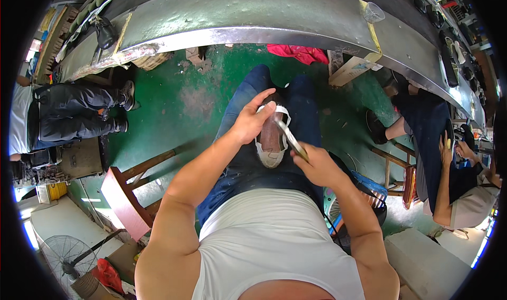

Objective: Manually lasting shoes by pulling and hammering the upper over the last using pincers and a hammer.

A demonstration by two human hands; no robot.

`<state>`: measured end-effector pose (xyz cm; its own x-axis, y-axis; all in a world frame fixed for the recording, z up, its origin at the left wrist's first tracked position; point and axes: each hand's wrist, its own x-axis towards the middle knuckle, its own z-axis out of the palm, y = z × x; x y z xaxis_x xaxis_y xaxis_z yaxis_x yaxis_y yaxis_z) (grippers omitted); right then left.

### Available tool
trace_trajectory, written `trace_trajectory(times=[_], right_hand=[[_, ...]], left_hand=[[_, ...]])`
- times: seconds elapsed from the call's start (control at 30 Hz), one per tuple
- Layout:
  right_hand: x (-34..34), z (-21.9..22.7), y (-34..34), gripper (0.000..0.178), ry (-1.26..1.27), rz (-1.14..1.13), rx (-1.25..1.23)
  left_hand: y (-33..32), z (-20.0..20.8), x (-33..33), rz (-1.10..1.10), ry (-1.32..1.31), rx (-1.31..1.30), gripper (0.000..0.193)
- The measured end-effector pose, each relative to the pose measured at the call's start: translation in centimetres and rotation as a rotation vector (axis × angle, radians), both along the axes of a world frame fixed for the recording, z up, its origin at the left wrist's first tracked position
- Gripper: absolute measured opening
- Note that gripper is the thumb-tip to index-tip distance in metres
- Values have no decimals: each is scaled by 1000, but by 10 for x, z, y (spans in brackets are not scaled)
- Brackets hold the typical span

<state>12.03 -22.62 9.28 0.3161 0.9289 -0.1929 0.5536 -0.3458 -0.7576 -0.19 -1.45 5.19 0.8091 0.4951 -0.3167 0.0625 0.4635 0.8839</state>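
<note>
On my lap, between my thighs, a shoe (pixel 272 136) lies with its brown underside up and a whitish band around its edge. My left hand (pixel 253 121) grips its far end, thumb on the underside and fingers along the side. In my right hand (pixel 317 164) is a slim metal hand tool (pixel 288 135), slanting up and left over the shoe. Its tip is close to my left thumb; whether it touches the shoe I cannot tell. Blur hides what kind of tool it is.
A long metal-topped bench (pixel 237 15) runs across the far side, with a clear cup (pixel 373 13) on it. One person (pixel 79 110) stands at left; another sits at right (pixel 428 141). A wooden stool (pixel 127 202) and a fan (pixel 66 263) are at left. Red cloth (pixel 298 52) lies under the bench.
</note>
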Motion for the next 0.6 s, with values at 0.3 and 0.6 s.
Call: trace_trajectory(times=[0.3, 0.6], right_hand=[[-17, -5, 11, 31, 422, -211, 552], [-31, -16, 5, 29, 331, -266, 427]], left_hand=[[-60, 31, -49, -340, -324, 1025, 109], [-66, 23, -52, -385, -281, 1086, 119]])
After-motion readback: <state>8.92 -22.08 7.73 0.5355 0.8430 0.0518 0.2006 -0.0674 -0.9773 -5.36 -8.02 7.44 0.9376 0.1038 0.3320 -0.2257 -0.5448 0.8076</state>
